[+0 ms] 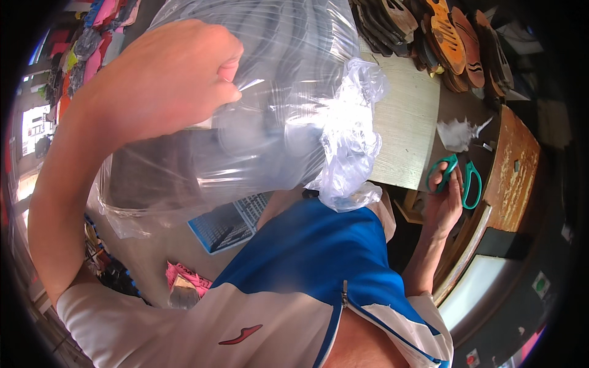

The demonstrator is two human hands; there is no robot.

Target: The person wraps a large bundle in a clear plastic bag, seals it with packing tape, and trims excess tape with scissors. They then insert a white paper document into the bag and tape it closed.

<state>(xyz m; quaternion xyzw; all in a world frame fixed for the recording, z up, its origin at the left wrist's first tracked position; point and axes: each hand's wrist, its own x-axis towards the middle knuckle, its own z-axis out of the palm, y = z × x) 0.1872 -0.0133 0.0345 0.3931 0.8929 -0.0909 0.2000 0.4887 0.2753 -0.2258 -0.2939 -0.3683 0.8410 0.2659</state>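
A big clear plastic bag [245, 153] lies in front of me, with dark curved pieces showing dimly through its film. Its gathered, crumpled end [353, 135] hangs toward my lap on the right. My left hand [178, 80] reaches across the bag's far left part, fingers curled in on the film; the fingertips are partly hidden. Low at the right, my right hand [445, 199] holds scissors with green handles [471, 184], its fingers through and around one handle loop. The scissors' blades are hard to make out.
Stacks of shoe-sole-shaped pieces [448, 37] stand at the far right of the pale tabletop [402, 122]. A torn scrap of white plastic [457, 134] lies near the scissors, beside a worn wooden board [515, 165]. Below the bag are a blue printed packet [224, 227] and a pink wrapper [187, 279].
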